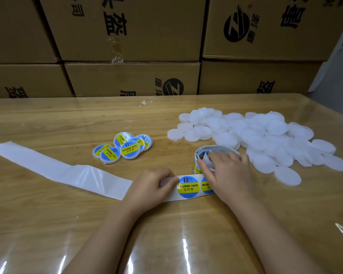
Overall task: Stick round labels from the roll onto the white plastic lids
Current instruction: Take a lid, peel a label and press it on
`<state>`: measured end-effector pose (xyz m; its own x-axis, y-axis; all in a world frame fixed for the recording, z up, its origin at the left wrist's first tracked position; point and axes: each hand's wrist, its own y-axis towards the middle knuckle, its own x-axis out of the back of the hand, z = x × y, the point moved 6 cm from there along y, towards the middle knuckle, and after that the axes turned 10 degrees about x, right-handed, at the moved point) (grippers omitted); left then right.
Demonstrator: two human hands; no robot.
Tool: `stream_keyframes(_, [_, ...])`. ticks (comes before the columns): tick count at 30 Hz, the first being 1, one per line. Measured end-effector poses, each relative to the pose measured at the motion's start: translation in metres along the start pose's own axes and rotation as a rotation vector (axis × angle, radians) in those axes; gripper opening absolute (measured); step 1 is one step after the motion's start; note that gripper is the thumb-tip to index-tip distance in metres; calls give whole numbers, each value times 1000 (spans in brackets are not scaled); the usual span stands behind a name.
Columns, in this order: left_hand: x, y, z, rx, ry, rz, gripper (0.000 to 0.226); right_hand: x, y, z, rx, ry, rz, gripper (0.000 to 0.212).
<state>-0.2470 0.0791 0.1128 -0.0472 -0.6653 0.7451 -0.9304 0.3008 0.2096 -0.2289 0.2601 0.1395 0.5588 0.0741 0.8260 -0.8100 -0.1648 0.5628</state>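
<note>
A loose roll of labels (210, 151) lies at the table's centre right, its strip running left toward me. A round blue and yellow label (188, 187) sits on the strip between my hands. My left hand (151, 186) pinches the backing strip just left of that label. My right hand (226, 173) rests over the roll and strip, thumb pressing beside a second label (205, 185). A big heap of white plastic lids (265, 139) lies at the right. Several labelled lids (125, 148) lie in a cluster left of centre.
The used white backing strip (53, 171) trails off to the left across the wooden table (48, 224), which has a clear glossy cover. Stacked cardboard boxes (131, 76) wall off the table's far edge. A scrap of white paper (146, 102) lies near them.
</note>
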Motion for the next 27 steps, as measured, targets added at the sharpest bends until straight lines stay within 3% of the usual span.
stream_keyframes(1, [0, -1, -1, -16, 23, 9, 9, 2, 0, -1, -4, 23, -38, 53])
stream_keyframes(3, [0, -3, -8, -75, 112, 10, 21, 9, 0, -8, -55, 136, -166, 50])
stream_keyframes(6, [0, -5, -19, -164, 190, -33, 32, 13, -5, -40, -306, 321, -348, 42])
stream_keyframes(9, [-1, -5, -28, -143, 182, -102, 28, 1, -17, -80, -576, 283, -329, 29])
stream_keyframes(12, [-3, -5, -30, -86, 151, -157, 34, -8, -27, -104, -723, 263, -277, 31])
stream_keyframes(15, [-10, -5, -34, -71, -5, -52, 35, -9, -27, -109, -747, 436, -356, 28])
stream_keyframes(18, [-17, -5, -36, -116, -10, 45, 36, -11, -21, -101, -676, 554, -350, 27])
stream_keyframes(23, [-8, -4, -30, -121, -131, 70, 16, -6, -25, -104, -693, 334, -290, 30])
stream_keyframes(27, [8, -2, -8, 14, -5, 88, 15, -16, -30, -108, -736, 160, -14, 35])
